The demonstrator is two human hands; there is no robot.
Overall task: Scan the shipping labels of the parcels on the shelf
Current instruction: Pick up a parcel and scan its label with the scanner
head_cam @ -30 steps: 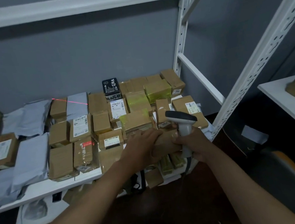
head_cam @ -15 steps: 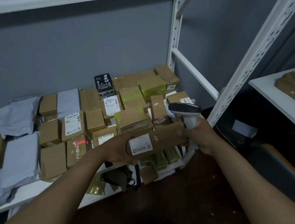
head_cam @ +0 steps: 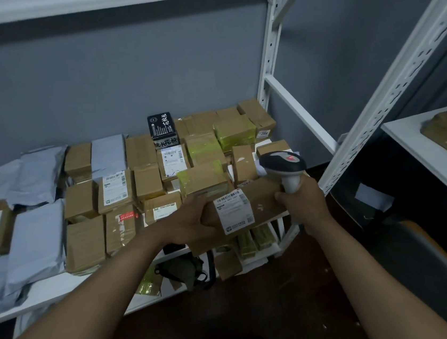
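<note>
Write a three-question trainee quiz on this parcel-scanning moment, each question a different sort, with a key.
1. True or false: the label on the held parcel faces the camera.
2. Which hand holds the scanner? A. left B. right C. neither
3. Fill in: the black box stands at the ___ of the shelf.

Key: 1 true. 2 B: the right hand grips the handle while also steadying the parcel's end; the left hand holds the other end. 3 back.

A single head-worn camera looks forward and down, close over the parcel-laden shelf [head_cam: 49, 286] and both forearms.
</note>
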